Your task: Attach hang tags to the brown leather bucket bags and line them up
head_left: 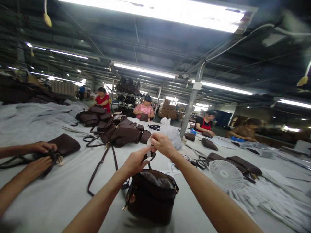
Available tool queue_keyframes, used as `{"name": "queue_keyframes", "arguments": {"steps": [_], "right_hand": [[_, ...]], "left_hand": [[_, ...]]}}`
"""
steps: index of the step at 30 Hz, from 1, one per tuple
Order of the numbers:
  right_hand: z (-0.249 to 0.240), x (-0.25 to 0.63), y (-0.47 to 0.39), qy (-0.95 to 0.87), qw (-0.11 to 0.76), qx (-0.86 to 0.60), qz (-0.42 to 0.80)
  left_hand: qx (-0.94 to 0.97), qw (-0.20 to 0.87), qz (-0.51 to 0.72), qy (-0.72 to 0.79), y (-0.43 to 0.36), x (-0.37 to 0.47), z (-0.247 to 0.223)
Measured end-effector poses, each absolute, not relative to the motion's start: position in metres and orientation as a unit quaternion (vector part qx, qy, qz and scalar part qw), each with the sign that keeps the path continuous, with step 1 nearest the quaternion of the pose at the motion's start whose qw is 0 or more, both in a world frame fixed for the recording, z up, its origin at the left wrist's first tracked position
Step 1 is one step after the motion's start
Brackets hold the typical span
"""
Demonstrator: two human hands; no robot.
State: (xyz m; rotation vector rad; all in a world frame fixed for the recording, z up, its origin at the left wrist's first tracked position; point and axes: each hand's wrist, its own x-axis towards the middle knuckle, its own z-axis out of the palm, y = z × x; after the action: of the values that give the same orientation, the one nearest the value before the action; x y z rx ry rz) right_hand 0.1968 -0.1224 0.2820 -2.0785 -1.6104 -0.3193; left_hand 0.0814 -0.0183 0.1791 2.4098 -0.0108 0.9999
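Note:
A dark brown bag (151, 199) stands upright on the white-covered table (60, 204) below my hands, its top open and grey-white lining or filling inside. Beyond its top edge, my left hand (136, 160) and my right hand (162, 144) meet with closed fingers. Between them is a small whitish piece with a dark strap part (152, 156); too little shows to tell which hand grips which. A thin dark strap rises from the bag toward the fingers. A charm and a zip pull hang at the bag's left side.
Brown bags (121, 132) with straps are heaped ahead. At left, another person's hands (43, 155) work on a dark bag (65, 144). A round white fan (225, 174) and white strips (282, 200) lie right. A metal post (190, 106) and several people stand beyond.

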Motion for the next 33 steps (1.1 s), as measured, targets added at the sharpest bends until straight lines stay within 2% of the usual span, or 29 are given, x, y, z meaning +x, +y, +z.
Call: {"name": "queue_keyframes", "arguments": {"steps": [3,7,11,17,20,22,26,28,30,33], "right_hand": [[0.282,0.194,-0.116,-0.587,0.306,-0.74,-0.115],[0.279,0.193,-0.11,-0.582,0.319,-0.738,-0.12],[0.274,0.202,-0.115,-0.579,0.352,-0.735,-0.018],[0.261,0.213,-0.136,-0.663,0.224,-0.676,0.231],[0.266,0.216,-0.137,-0.627,0.168,-0.712,0.267],[0.273,0.217,-0.135,-0.622,0.104,-0.746,0.212],[0.288,0.216,-0.135,-0.654,0.015,-0.754,0.069],[0.293,0.214,-0.139,-0.643,0.012,-0.756,0.123],[0.295,0.214,-0.144,-0.612,0.038,-0.755,0.231],[0.293,0.217,-0.152,-0.558,0.095,-0.745,0.354]], "left_hand": [[0.891,0.262,0.368,-0.053,-0.024,0.084,0.178],[0.869,0.359,0.332,-0.082,-0.032,0.08,0.181],[0.853,0.416,0.312,-0.053,-0.022,0.075,0.189],[0.853,0.428,0.287,-0.085,-0.005,0.075,0.2],[0.861,0.424,0.269,-0.086,-0.006,0.076,0.204],[0.876,0.381,0.293,-0.04,-0.011,0.073,0.206],[0.847,0.188,0.494,0.063,-0.041,0.057,0.2],[0.851,0.136,0.507,0.006,-0.063,0.052,0.19],[0.903,0.095,0.416,-0.05,-0.082,0.053,0.175],[0.952,0.046,0.301,0.001,-0.099,0.064,0.15]]}}
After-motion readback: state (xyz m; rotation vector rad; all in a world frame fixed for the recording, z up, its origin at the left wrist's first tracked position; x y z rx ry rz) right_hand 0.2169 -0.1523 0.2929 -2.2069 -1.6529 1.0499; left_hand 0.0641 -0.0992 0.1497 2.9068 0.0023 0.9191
